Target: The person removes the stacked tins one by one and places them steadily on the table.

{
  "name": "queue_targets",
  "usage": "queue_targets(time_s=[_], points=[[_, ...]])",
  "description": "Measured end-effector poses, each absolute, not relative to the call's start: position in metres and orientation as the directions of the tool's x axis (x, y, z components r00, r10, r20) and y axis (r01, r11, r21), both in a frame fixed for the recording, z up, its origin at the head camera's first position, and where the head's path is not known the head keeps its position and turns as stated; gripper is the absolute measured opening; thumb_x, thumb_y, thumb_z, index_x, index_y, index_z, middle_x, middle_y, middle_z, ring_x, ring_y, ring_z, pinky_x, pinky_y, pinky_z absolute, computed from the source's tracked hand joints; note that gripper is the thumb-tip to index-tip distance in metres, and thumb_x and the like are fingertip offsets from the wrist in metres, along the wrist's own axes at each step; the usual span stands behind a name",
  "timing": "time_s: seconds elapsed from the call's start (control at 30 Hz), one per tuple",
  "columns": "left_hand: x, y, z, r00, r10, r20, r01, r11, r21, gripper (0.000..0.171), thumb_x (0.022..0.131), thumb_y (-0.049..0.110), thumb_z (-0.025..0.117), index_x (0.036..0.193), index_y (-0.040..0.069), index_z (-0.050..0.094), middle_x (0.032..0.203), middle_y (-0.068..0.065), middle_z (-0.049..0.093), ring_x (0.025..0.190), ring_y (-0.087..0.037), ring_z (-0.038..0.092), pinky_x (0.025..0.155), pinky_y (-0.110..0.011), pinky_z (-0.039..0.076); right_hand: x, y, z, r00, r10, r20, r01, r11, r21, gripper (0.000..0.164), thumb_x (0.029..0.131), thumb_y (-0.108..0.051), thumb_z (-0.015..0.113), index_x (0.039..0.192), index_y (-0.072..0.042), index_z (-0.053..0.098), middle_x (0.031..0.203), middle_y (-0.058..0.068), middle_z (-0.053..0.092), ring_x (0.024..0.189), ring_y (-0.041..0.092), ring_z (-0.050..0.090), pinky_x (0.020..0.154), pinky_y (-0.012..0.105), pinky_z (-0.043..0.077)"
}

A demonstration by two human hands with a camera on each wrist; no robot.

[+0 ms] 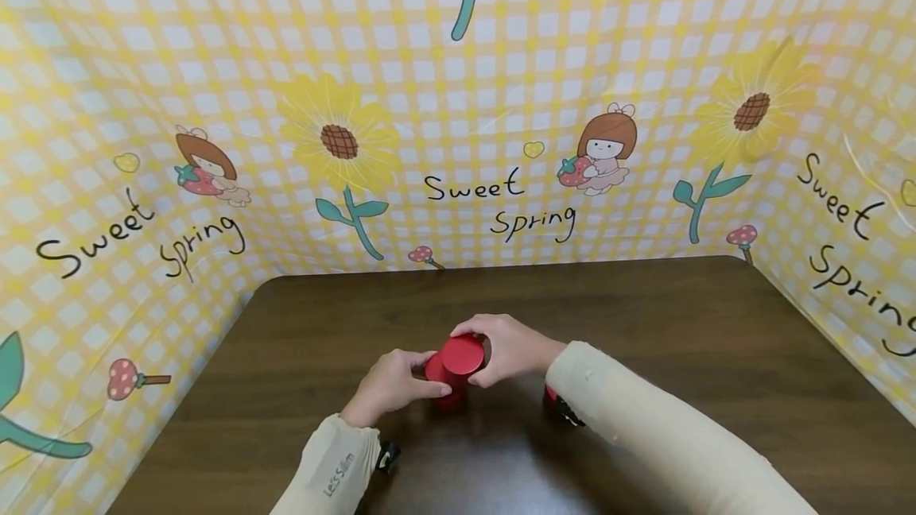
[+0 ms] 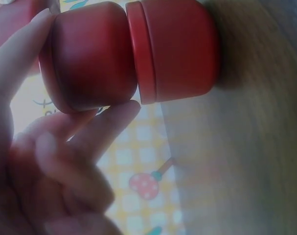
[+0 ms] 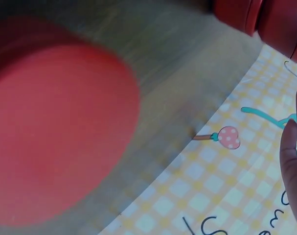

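Note:
Two round red lidded tins stand stacked in the head view, the lower tin [image 1: 448,404] on the table and the upper tin [image 2: 92,56] on its lid. My left hand [image 1: 389,384] holds the upper tin between thumb and fingers. From the right, my right hand [image 1: 510,348] grips a third red tin [image 1: 463,354] by its sides; its flat top faces the head camera. That tin overlaps the stack in the head view and shows just beyond the upper tin in the left wrist view. The lower tin [image 2: 180,49] shows its lid seam there.
Another red tin [image 3: 55,132] looms large in the right wrist view; its edge shows beneath the right sleeve [image 1: 608,392] in the head view. The dark wooden table [image 1: 322,316] ends at a yellow checked cloth [image 1: 458,118] hanging behind and at both sides.

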State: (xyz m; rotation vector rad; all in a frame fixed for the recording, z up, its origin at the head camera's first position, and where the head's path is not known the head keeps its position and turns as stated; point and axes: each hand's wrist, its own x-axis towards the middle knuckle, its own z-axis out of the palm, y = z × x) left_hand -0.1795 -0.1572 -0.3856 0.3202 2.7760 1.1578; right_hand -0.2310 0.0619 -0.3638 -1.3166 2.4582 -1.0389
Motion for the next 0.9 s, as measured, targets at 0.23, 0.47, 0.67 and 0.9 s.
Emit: queue_targets(time_s=[0.23,0.47,0.67,0.9], points=[[-0.179,-0.158,-0.383,-0.973,0.226,-0.056,0.122,0.702,0.701,0.048,0.075,0.028,0.082,0.116,0.007,0.070,0.094,-0.002,0.071,0.080,-0.013,0.059,0.068,-0.032,0.046,-0.234,0.071,-0.366,-0.601,-0.778,0.184,-0.671,0.367,-0.644,0.054,0.071,-0.019,0.076,0.121,-0.008,0.060,0.109,0.001,0.061,0.093,0.015,0.055,0.077,0.029,0.051],[-0.178,-0.157,-0.382,-0.969,0.232,-0.081,0.108,0.697,0.709,0.055,0.076,0.027,0.082,0.122,0.003,0.066,0.098,-0.004,0.071,0.082,-0.014,0.061,0.069,-0.032,0.047,-0.229,0.086,-0.362,-0.646,-0.751,0.135,-0.622,0.416,-0.663,0.054,0.070,-0.018,0.077,0.121,-0.008,0.059,0.109,-0.001,0.060,0.093,0.016,0.055,0.076,0.029,0.050],[-0.177,-0.157,-0.382,-0.975,0.204,-0.090,0.088,0.724,0.684,0.059,0.075,0.031,0.082,0.123,0.002,0.065,0.101,-0.005,0.071,0.090,-0.017,0.063,0.074,-0.034,0.049,-0.229,0.098,-0.359,-0.656,-0.742,0.135,-0.632,0.443,-0.636,0.054,0.071,-0.018,0.077,0.121,-0.008,0.060,0.108,0.000,0.060,0.093,0.016,0.054,0.075,0.029,0.050],[-0.179,-0.155,-0.382,-0.977,0.196,-0.087,0.088,0.736,0.672,0.060,0.074,0.032,0.082,0.123,0.002,0.065,0.104,-0.005,0.070,0.095,-0.019,0.062,0.076,-0.035,0.049,-0.229,0.109,-0.367,-0.688,-0.714,0.129,-0.601,0.462,-0.652,0.053,0.072,-0.017,0.076,0.121,-0.008,0.059,0.109,0.001,0.059,0.094,0.017,0.054,0.075,0.029,0.050]])
